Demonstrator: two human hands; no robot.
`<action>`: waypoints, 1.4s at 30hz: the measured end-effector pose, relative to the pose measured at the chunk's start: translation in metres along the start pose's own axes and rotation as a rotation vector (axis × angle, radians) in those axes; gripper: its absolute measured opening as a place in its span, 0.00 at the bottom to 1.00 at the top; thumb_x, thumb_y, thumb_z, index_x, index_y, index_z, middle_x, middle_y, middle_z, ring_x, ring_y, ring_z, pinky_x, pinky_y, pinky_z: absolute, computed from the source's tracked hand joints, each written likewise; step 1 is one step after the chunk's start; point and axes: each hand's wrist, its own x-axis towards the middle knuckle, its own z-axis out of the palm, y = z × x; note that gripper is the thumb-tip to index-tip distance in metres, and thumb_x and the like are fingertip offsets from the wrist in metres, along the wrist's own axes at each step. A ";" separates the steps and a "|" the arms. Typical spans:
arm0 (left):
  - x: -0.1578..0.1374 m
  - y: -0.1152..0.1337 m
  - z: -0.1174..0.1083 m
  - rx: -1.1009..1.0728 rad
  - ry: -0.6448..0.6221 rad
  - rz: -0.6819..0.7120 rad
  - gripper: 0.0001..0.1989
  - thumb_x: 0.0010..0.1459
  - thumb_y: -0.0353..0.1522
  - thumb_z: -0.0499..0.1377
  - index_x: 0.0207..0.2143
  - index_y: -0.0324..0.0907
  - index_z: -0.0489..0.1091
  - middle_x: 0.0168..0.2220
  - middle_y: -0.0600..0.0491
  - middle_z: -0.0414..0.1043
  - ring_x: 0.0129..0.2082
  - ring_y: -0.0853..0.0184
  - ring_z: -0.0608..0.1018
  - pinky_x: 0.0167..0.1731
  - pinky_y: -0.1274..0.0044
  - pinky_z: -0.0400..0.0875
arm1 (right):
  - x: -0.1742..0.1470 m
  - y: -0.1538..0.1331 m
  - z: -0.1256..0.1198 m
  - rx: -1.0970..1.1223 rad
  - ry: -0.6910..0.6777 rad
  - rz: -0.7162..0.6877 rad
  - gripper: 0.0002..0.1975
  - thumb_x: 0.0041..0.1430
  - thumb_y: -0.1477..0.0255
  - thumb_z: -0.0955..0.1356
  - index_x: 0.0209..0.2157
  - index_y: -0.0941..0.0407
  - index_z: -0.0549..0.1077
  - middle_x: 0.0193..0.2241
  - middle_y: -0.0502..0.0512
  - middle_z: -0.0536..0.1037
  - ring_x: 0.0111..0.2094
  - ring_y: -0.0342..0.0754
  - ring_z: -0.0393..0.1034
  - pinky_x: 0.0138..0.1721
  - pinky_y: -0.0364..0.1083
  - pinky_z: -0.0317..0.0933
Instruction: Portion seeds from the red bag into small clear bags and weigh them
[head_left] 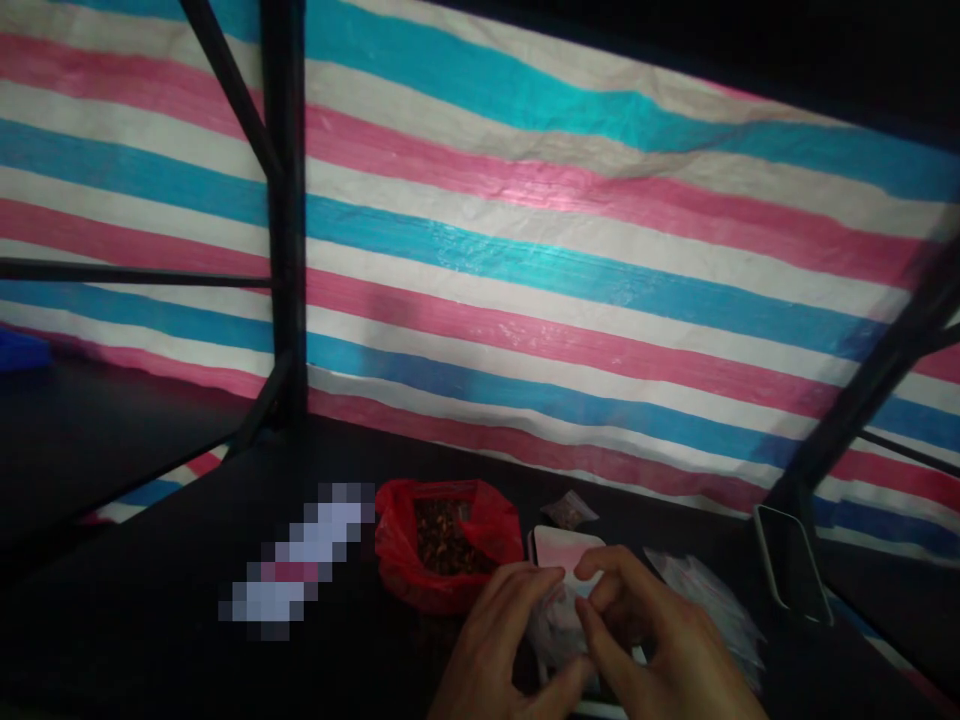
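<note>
One packet point(571, 510) looks filled; the left hand point(501, 640), loosely curled, and right hand point(664, 640), nearly pinched together, hold an apparently unfilled bag point(555, 622) beside the red sack point(405, 575), the pile point(709, 600) seemingly unused.

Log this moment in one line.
left hand: at clear bag; right hand: at clear bag; red bag: open, brown pieces inside; phone: far right

Dim overall; glare brightens the striped sheet point(555, 265) toward one o'clock, a faint shadow point(405, 345) toward nine. The tabletop point(337, 675) darkens toward seven; plastic bags point(709, 610) blur toward four; a pixelated patch point(300, 565) masks detail toward eight.
</note>
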 end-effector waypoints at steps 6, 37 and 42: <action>0.006 0.006 -0.032 -0.037 -0.110 -0.035 0.30 0.53 0.48 0.72 0.55 0.44 0.79 0.49 0.44 0.85 0.48 0.55 0.85 0.50 0.70 0.81 | 0.008 -0.006 0.002 0.143 -0.123 0.061 0.12 0.59 0.58 0.71 0.31 0.50 0.70 0.25 0.47 0.77 0.26 0.46 0.75 0.29 0.41 0.69; 0.027 -0.025 -0.098 -0.343 0.448 -0.662 0.25 0.59 0.55 0.60 0.30 0.43 0.74 0.23 0.54 0.73 0.25 0.64 0.77 0.24 0.76 0.71 | 0.129 -0.023 0.109 -0.935 -0.504 -0.392 0.13 0.68 0.76 0.67 0.46 0.60 0.84 0.51 0.66 0.83 0.57 0.58 0.73 0.61 0.53 0.59; 0.029 -0.021 -0.104 -0.335 0.463 -0.642 0.25 0.61 0.56 0.56 0.27 0.44 0.69 0.19 0.60 0.66 0.18 0.68 0.70 0.21 0.75 0.69 | 0.129 -0.009 0.105 -0.728 -0.492 -0.340 0.09 0.63 0.71 0.72 0.43 0.52 0.85 0.47 0.56 0.85 0.53 0.54 0.74 0.57 0.49 0.60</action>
